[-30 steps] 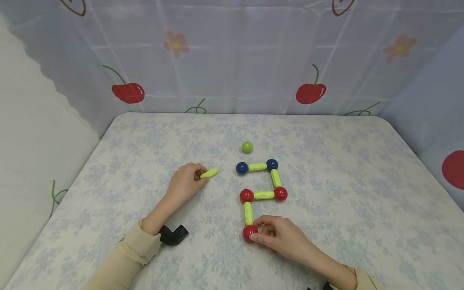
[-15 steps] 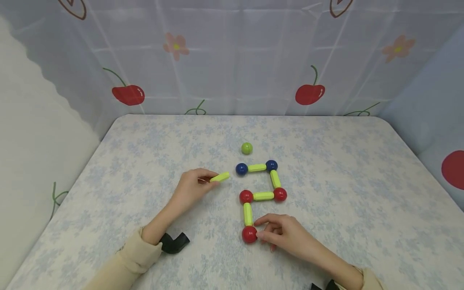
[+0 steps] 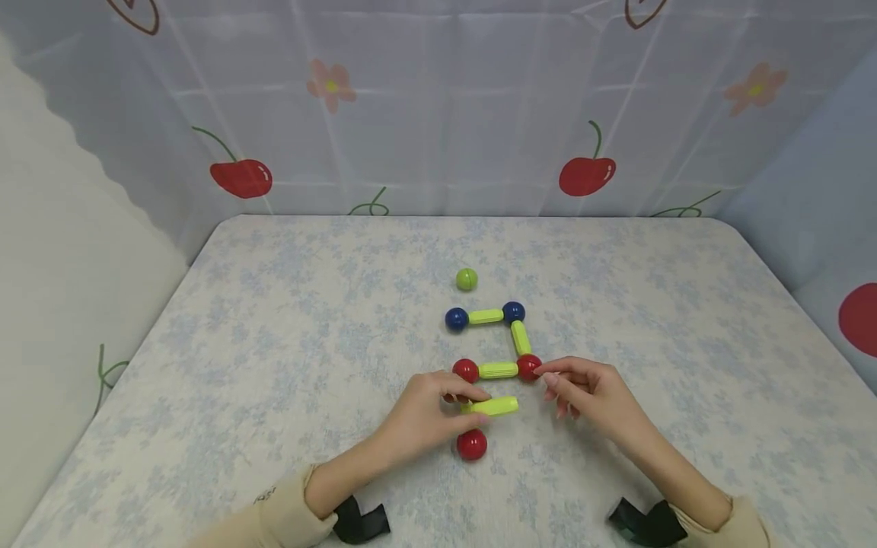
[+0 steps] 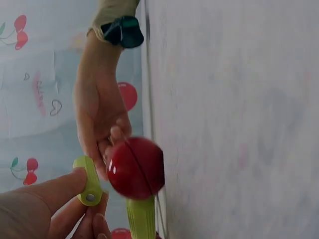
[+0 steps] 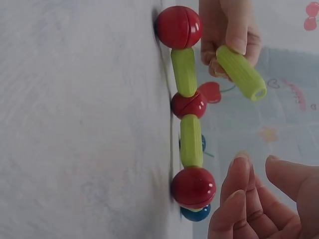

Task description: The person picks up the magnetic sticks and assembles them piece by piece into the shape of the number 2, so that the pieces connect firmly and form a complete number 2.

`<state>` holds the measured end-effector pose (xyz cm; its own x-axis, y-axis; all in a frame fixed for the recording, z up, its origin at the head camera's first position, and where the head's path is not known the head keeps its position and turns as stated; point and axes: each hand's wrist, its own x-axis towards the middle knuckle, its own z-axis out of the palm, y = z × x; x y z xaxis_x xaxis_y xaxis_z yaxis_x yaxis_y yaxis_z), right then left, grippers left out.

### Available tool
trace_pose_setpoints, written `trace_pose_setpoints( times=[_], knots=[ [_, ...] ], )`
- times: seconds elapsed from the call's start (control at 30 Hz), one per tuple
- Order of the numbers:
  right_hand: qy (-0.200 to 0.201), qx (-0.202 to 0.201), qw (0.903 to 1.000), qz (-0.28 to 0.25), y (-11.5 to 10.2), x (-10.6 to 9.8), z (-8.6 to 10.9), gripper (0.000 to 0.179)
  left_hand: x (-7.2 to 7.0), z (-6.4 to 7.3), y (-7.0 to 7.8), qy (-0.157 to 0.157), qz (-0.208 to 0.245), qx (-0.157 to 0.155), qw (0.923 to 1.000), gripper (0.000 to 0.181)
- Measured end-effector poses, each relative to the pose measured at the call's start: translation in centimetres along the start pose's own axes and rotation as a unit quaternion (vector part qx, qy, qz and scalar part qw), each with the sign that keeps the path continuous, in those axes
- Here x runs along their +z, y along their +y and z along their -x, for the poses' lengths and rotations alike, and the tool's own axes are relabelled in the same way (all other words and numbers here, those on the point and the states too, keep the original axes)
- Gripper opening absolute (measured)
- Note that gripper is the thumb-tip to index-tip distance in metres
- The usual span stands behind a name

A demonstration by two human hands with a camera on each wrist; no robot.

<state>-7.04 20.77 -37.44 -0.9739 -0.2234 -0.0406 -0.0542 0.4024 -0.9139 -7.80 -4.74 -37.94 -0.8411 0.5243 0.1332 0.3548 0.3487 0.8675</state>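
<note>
My left hand [image 3: 418, 415] pinches a yellow-green magnetic rod [image 3: 499, 406] between thumb and fingers. In the right wrist view the rod [image 5: 241, 72] is raised off the table, its end pointing out. A zigzag of balls and rods lies below: near red ball [image 3: 471, 445], left red ball [image 3: 466, 370], right red ball [image 3: 528, 368], then two blue balls, one on the right [image 3: 514, 312] and one on the left [image 3: 456, 319]. The left hand hides most of the near upright rod in the head view. My right hand [image 3: 599, 396] holds nothing, fingertips beside the right red ball, thumb and fingers apart.
A loose green ball [image 3: 467, 279] sits beyond the blue balls. The table [image 3: 308, 281] has a pale floral cover, with a patterned curtain [image 3: 438, 114] along its back edge. Black straps [image 3: 647, 524] hang at both wrists.
My left hand has carried the rod right and nearer, over the lower part of the zigzag. My right hand has left the near red ball and moved up beside the right red ball.
</note>
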Motion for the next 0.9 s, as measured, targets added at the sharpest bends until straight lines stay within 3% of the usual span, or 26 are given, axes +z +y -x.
trace_pose_setpoints(
  times=[0.27, 0.53, 0.9],
  knots=[
    [-0.001, 0.009, 0.9999, -0.008, 0.9, 0.0, -0.3, 0.025, 2.2, 0.3, 0.4, -0.021, -0.064, 0.029, 0.9973, 0.018],
    [-0.001, -0.002, 1.0000, -0.007, 1.3, 0.2, -0.4, 0.024, 3.4, 0.8, -0.3, -0.011, -0.145, 0.076, 0.9864, 0.018],
    [-0.005, 0.007, 1.0000, -0.002, 1.1, 0.1, -0.6, 0.024, 3.9, 1.1, -0.5, 0.003, -0.169, 0.090, 0.9816, 0.017]
  ],
)
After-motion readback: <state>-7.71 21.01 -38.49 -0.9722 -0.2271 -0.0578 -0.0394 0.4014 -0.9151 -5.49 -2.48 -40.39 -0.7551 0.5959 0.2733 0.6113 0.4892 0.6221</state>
